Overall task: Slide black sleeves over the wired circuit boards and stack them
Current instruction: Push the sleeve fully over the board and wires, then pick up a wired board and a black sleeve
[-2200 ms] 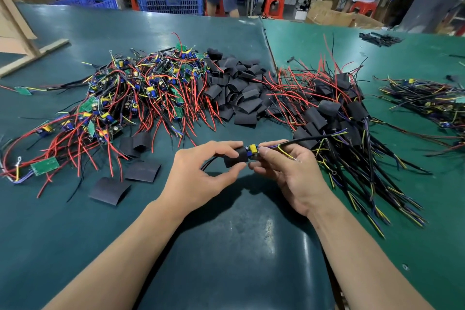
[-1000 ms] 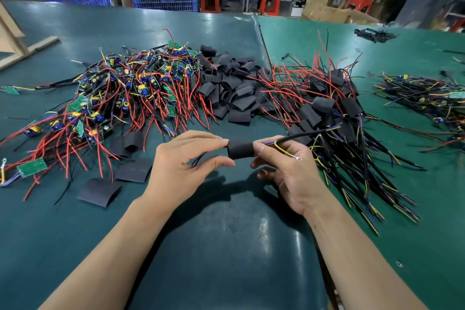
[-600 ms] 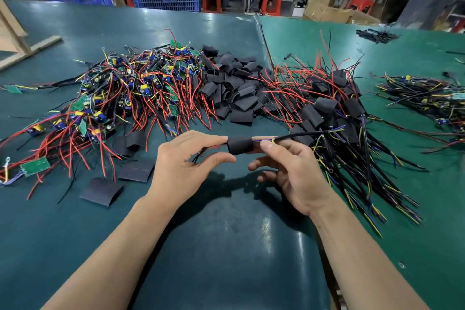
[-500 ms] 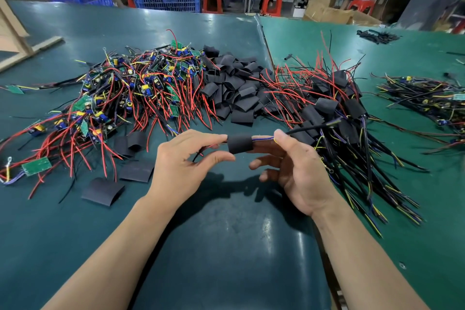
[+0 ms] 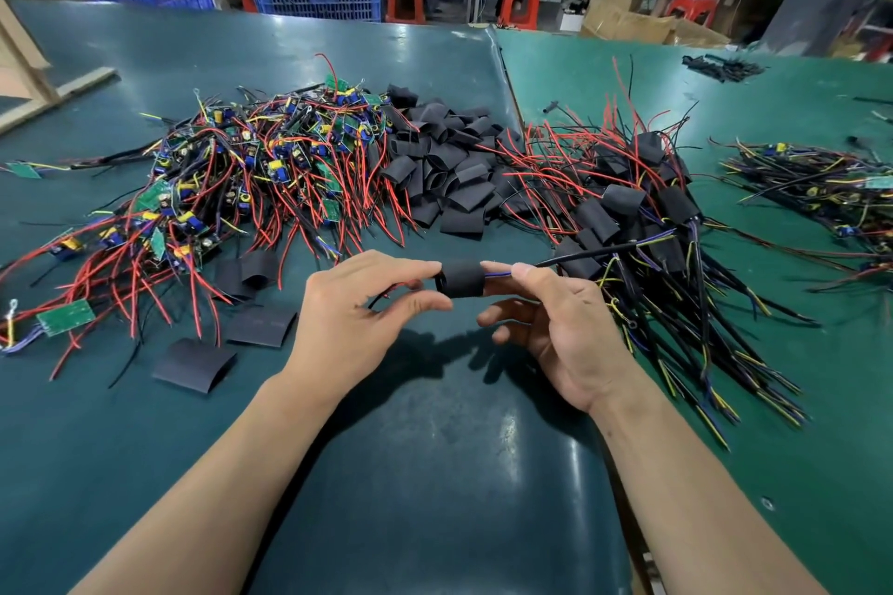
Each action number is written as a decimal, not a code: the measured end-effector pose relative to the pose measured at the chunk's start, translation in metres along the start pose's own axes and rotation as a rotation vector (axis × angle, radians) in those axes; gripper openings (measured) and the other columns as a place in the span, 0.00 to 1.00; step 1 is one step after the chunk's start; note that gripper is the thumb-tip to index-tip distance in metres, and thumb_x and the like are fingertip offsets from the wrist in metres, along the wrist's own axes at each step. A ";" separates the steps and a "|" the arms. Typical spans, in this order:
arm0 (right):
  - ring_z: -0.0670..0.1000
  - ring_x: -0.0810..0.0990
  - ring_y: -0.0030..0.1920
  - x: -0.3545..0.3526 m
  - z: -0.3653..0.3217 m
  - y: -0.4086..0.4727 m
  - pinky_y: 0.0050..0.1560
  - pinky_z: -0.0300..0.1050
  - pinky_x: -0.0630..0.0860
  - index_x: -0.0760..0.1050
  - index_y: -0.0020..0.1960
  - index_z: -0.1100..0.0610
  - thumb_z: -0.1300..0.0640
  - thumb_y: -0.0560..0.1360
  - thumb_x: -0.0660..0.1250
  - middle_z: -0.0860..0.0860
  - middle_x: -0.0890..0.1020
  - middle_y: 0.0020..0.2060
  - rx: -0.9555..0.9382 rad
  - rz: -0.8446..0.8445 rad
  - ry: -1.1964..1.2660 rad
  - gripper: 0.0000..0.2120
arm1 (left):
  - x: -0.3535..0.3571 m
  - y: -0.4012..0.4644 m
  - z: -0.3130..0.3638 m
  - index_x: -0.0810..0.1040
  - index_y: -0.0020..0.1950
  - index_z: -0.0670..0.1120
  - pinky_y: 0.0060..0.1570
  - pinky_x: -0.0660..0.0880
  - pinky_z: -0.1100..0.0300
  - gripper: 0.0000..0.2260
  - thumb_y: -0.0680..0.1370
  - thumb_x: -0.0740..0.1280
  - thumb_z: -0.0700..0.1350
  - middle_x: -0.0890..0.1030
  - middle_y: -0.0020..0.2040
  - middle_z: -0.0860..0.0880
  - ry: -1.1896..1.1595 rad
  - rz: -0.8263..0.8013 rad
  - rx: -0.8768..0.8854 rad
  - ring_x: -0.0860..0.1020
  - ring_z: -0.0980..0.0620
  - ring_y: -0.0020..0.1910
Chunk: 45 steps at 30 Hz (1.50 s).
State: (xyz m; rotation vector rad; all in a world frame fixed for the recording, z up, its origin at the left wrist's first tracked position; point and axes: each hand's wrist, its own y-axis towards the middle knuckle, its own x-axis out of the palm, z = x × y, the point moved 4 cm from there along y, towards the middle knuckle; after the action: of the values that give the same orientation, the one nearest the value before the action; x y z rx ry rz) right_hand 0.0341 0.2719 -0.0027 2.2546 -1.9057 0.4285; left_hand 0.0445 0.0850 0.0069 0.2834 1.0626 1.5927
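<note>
Here the left hand pinches one end of a black sleeve held above the green worktop. The right hand has its grip closed on the wires leaving the sleeve's other end, beside the stack of sleeved boards.
</note>
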 end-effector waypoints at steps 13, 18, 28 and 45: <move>0.52 0.80 0.28 -0.003 0.001 0.001 0.28 0.39 0.77 0.82 0.45 0.57 0.57 0.66 0.74 0.57 0.82 0.31 -0.077 0.083 0.010 0.09 | 0.001 0.000 0.004 0.84 0.52 0.44 0.46 0.75 0.64 0.14 0.71 0.76 0.49 0.84 0.43 0.53 -0.005 -0.030 -0.064 0.79 0.58 0.40; 0.51 0.84 0.34 -0.041 -0.028 0.002 0.33 0.38 0.79 0.76 0.51 0.62 0.66 0.77 0.68 0.54 0.85 0.35 -0.453 0.525 0.226 0.04 | -0.003 0.000 -0.003 0.82 0.53 0.49 0.45 0.73 0.66 0.10 0.78 0.67 0.52 0.82 0.43 0.56 -0.002 0.001 -0.167 0.77 0.55 0.39; 0.50 0.86 0.39 -0.052 -0.024 0.004 0.32 0.34 0.79 0.80 0.48 0.65 0.54 0.79 0.65 0.56 0.86 0.40 -0.053 0.358 0.628 0.13 | -0.004 -0.001 -0.010 0.82 0.48 0.46 0.43 0.74 0.61 0.13 0.80 0.63 0.53 0.82 0.41 0.52 0.008 0.027 -0.260 0.79 0.49 0.39; 0.50 0.82 0.36 -0.002 0.003 0.000 0.33 0.40 0.78 0.84 0.48 0.58 0.49 0.69 0.69 0.55 0.84 0.41 0.219 -0.037 0.086 0.14 | -0.019 -0.005 -0.052 0.78 0.64 0.43 0.58 0.66 0.43 0.19 0.78 0.68 0.52 0.75 0.63 0.40 0.865 -0.070 -0.630 0.69 0.36 0.61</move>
State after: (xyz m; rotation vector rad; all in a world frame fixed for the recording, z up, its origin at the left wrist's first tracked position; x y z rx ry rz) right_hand 0.0345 0.2726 -0.0063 2.3557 -1.8513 0.7496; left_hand 0.0185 0.0437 -0.0193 -0.9301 1.0902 1.9312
